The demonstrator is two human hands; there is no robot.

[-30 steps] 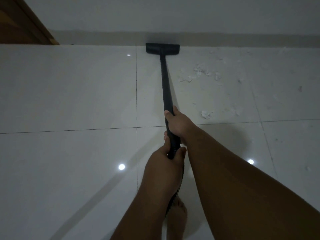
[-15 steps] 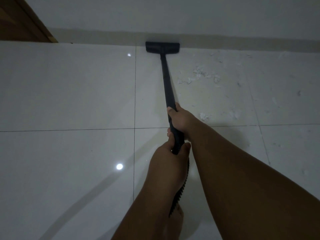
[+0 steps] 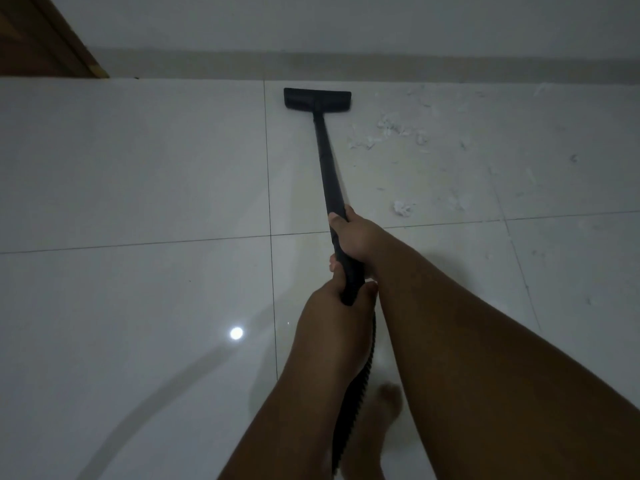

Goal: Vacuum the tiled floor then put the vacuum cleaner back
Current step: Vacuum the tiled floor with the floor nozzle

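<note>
Both hands are closed around the black vacuum wand (image 3: 329, 174), the right hand (image 3: 353, 237) further down it and the left hand (image 3: 332, 313) at its end, with the vacuum head (image 3: 317, 98) flat on the tiled floor (image 3: 138, 168) near the far wall. The paper scraps (image 3: 401, 133) lie just right of the head, so the next stroke is best shifted rightward. Keep the head flat and pull slowly.

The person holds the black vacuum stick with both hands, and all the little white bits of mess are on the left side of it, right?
Not quite. Both hands do hold the black vacuum stick, the right hand higher up and the left hand below it. But the head view shows the white bits of mess on the right side of the stick, not the left. The tiles to the left look clean.
</note>
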